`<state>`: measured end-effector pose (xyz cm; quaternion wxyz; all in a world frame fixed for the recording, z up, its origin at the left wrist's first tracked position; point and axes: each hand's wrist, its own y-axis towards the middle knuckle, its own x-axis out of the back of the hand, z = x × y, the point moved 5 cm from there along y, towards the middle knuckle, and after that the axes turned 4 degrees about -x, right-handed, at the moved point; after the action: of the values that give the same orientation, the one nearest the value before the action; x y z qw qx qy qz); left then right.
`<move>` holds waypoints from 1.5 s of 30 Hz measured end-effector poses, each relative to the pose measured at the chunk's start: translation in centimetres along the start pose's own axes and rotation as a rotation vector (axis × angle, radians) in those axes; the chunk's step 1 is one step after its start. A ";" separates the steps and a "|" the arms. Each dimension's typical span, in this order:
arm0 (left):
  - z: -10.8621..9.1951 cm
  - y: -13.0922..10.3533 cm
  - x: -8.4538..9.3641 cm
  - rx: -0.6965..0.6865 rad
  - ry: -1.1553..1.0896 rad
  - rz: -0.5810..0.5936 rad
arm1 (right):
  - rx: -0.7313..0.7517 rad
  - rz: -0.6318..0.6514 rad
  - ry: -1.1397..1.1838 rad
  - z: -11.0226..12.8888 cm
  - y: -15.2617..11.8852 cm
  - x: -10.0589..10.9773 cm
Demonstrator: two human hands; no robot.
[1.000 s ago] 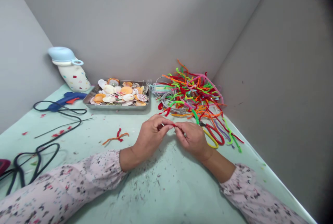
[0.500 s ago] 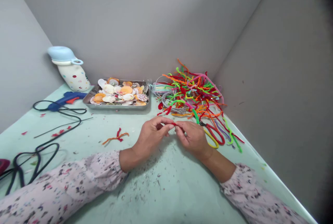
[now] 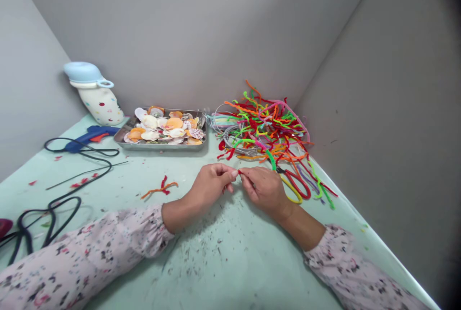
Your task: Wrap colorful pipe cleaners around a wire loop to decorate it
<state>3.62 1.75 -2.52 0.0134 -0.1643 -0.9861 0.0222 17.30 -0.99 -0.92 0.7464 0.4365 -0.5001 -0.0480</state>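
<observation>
My left hand [image 3: 211, 184] and my right hand [image 3: 265, 189] meet fingertip to fingertip above the middle of the table. Between them a tiny bit of a red fuzzy piece [image 3: 239, 172] shows, pinched by both; most of it is hidden by the fingers. To the left of my left hand, a small orange and red twisted fuzzy stem piece [image 3: 160, 189] lies on the pale green table. Behind my right hand is a tangled pile of coloured fuzzy stems [image 3: 273, 125].
A metal tray [image 3: 162, 147] of shells stands at the back. Left of it are a white bottle [image 3: 103, 103] with a blue lid and a blue glue gun [image 3: 84, 139]. Black cords [image 3: 54, 204] lie at the left; red-handled scissors [image 3: 298, 184] lie beside my right hand.
My left hand has turned slightly, its fingers now lower and more curled around the red piece. My right hand has barely moved.
</observation>
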 end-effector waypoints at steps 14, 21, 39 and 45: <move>0.1 0.2 0.2 0.027 0.018 0.043 | -0.006 0.010 -0.043 -0.3 0.1 -0.1; 0.5 0.5 0.0 0.057 -0.073 0.100 | 0.031 0.050 -0.075 0.0 0.1 -0.2; 1.3 0.4 0.1 0.460 -0.379 0.158 | 0.134 0.118 -0.142 0.8 -0.4 -1.2; 0.5 0.4 -0.1 0.363 -0.363 0.185 | 0.059 0.079 -0.116 0.2 -0.1 -0.6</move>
<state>3.79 2.11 -3.04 -0.1362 -0.2421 -0.9330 0.2289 16.85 -0.88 -1.40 0.7041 0.4347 -0.5608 -0.0288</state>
